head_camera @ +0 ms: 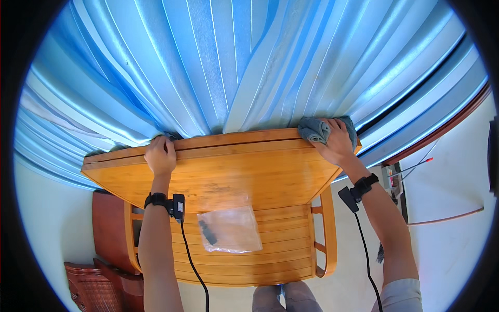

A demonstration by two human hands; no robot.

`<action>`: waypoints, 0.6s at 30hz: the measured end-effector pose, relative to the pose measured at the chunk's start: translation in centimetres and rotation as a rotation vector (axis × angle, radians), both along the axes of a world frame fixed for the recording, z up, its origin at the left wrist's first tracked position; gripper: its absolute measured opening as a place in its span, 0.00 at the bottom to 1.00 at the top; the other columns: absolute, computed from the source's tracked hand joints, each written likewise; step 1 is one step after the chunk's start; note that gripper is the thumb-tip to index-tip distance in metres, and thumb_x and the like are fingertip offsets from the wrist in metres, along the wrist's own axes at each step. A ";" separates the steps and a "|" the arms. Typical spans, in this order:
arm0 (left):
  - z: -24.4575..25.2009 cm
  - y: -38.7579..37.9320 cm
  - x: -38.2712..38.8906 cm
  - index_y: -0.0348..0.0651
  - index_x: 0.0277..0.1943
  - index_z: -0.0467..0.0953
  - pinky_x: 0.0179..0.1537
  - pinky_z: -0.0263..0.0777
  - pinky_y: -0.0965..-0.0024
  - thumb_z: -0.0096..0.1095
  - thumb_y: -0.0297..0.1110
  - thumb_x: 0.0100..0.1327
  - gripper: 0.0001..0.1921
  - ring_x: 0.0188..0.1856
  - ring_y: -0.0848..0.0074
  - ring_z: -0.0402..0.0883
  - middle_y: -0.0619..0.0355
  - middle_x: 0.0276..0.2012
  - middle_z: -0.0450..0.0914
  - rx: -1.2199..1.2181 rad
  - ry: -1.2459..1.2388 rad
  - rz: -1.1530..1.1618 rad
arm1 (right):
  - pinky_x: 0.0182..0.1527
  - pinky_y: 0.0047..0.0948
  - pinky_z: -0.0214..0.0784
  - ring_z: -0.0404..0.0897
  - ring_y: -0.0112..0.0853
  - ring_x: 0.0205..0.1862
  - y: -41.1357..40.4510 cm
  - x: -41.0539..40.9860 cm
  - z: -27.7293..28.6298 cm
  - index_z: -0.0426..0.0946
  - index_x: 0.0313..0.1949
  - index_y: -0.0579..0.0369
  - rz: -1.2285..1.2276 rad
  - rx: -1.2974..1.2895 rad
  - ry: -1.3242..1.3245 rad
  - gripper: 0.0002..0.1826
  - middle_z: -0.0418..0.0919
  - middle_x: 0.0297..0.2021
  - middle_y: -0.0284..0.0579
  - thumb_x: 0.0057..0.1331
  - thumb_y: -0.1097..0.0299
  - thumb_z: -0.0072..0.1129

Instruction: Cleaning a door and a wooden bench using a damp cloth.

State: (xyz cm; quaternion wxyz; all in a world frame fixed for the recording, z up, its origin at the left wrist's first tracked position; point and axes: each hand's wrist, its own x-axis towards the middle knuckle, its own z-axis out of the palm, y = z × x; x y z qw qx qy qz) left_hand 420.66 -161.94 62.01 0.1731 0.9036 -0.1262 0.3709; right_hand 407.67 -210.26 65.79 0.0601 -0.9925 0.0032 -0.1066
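Note:
A wooden bench with a solid board backrest (234,171) stands in front of me. My left hand (161,155) is curled over the left part of the backrest's top edge. At the right end of that edge, my right hand (336,141) presses a bunched grey-blue cloth (314,130) against the wood. Part of the cloth is hidden under the fingers. Dark marks show low on the backrest. On the slatted seat (241,269) lies a clear plastic bag (236,230) with a small dark item that I cannot make out.
Blue striped curtains (218,66) hang right behind the backrest. Carved dark-red wooden furniture (97,284) stands at the lower left. Wooden armrests (329,234) flank the seat. A black cable hangs from each wrist strap. Thin rods (413,167) show at the right.

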 end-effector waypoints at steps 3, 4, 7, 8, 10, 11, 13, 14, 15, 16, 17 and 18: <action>-0.3 0.4 0.0 0.39 0.31 0.81 0.35 0.75 0.55 0.54 0.34 0.64 0.11 0.35 0.55 0.81 0.52 0.31 0.83 0.006 -0.011 -0.027 | 0.74 0.43 0.47 0.66 0.41 0.68 0.3 0.1 -0.1 0.70 0.65 0.56 -0.003 0.020 0.009 0.37 0.73 0.63 0.47 0.63 0.46 0.60; -0.3 0.4 -0.2 0.39 0.31 0.81 0.34 0.75 0.55 0.54 0.34 0.64 0.11 0.34 0.55 0.81 0.53 0.31 0.83 0.011 0.010 -0.022 | 0.74 0.43 0.47 0.65 0.42 0.68 0.5 0.0 0.1 0.70 0.65 0.56 -0.015 0.042 -0.005 0.36 0.73 0.63 0.49 0.63 0.47 0.60; 0.2 0.8 -0.2 0.39 0.31 0.81 0.35 0.75 0.55 0.54 0.34 0.63 0.11 0.34 0.55 0.81 0.53 0.30 0.83 0.025 0.007 -0.010 | 0.74 0.44 0.47 0.65 0.46 0.68 0.5 0.3 -0.5 0.70 0.65 0.55 -0.030 0.070 -0.018 0.35 0.73 0.63 0.50 0.63 0.48 0.60; 0.2 0.8 -0.2 0.39 0.31 0.81 0.35 0.75 0.55 0.54 0.34 0.63 0.11 0.34 0.55 0.81 0.53 0.30 0.83 0.020 0.009 -0.006 | 0.74 0.44 0.47 0.64 0.48 0.68 0.4 0.4 -0.8 0.71 0.65 0.53 -0.035 0.082 -0.018 0.35 0.73 0.63 0.50 0.62 0.49 0.61; 0.1 0.7 -0.1 0.39 0.30 0.80 0.35 0.74 0.57 0.53 0.33 0.63 0.11 0.34 0.56 0.80 0.53 0.30 0.83 0.002 -0.035 -0.039 | 0.74 0.44 0.48 0.64 0.49 0.68 0.6 0.3 -0.9 0.71 0.65 0.51 -0.057 0.090 -0.023 0.34 0.73 0.63 0.49 0.62 0.49 0.61; 0.1 0.6 0.0 0.39 0.30 0.80 0.35 0.74 0.57 0.53 0.33 0.63 0.11 0.34 0.56 0.80 0.53 0.30 0.83 0.000 -0.032 -0.033 | 0.74 0.44 0.48 0.64 0.49 0.68 0.8 0.3 -0.9 0.71 0.65 0.49 -0.085 0.104 -0.031 0.34 0.73 0.62 0.48 0.63 0.50 0.61; 0.3 0.2 0.1 0.39 0.29 0.80 0.36 0.74 0.58 0.53 0.33 0.62 0.10 0.33 0.56 0.80 0.53 0.29 0.82 0.012 -0.064 -0.055 | 0.73 0.45 0.49 0.64 0.48 0.68 0.8 0.2 -0.5 0.71 0.65 0.47 -0.081 0.049 -0.011 0.33 0.73 0.63 0.46 0.62 0.50 0.62; 0.5 0.3 0.1 0.39 0.29 0.80 0.36 0.74 0.58 0.53 0.32 0.62 0.10 0.33 0.57 0.80 0.53 0.28 0.82 0.030 -0.065 -0.051 | 0.73 0.46 0.50 0.64 0.46 0.68 1.0 0.2 -0.4 0.71 0.66 0.45 -0.081 -0.001 0.005 0.33 0.73 0.63 0.44 0.62 0.50 0.62; 0.5 0.4 0.1 0.39 0.29 0.80 0.36 0.74 0.58 0.53 0.32 0.62 0.10 0.33 0.57 0.80 0.53 0.28 0.82 0.029 -0.066 -0.059 | 0.73 0.46 0.50 0.64 0.46 0.68 2.0 0.0 -0.6 0.71 0.66 0.45 -0.090 -0.002 0.004 0.33 0.73 0.63 0.44 0.62 0.50 0.62; 0.3 0.6 0.1 0.39 0.29 0.80 0.37 0.74 0.58 0.53 0.33 0.62 0.10 0.34 0.57 0.81 0.53 0.29 0.82 0.036 -0.053 -0.050 | 0.72 0.47 0.51 0.64 0.46 0.69 4.0 0.1 -1.3 0.72 0.65 0.43 0.007 0.034 -0.106 0.34 0.72 0.65 0.43 0.59 0.50 0.64; 0.1 0.8 0.0 0.39 0.29 0.80 0.38 0.74 0.58 0.53 0.33 0.62 0.10 0.34 0.57 0.81 0.53 0.29 0.82 0.043 -0.042 -0.041 | 0.72 0.49 0.52 0.64 0.46 0.69 6.4 0.4 -2.2 0.73 0.64 0.41 0.104 0.069 -0.219 0.34 0.70 0.66 0.42 0.57 0.51 0.67; 0.0 0.3 0.1 0.39 0.29 0.80 0.38 0.74 0.58 0.53 0.33 0.62 0.10 0.34 0.57 0.81 0.53 0.29 0.82 0.037 -0.050 -0.064 | 0.71 0.52 0.51 0.65 0.45 0.69 8.8 1.6 -3.5 0.74 0.63 0.40 0.153 -0.006 -0.311 0.35 0.69 0.67 0.41 0.55 0.50 0.67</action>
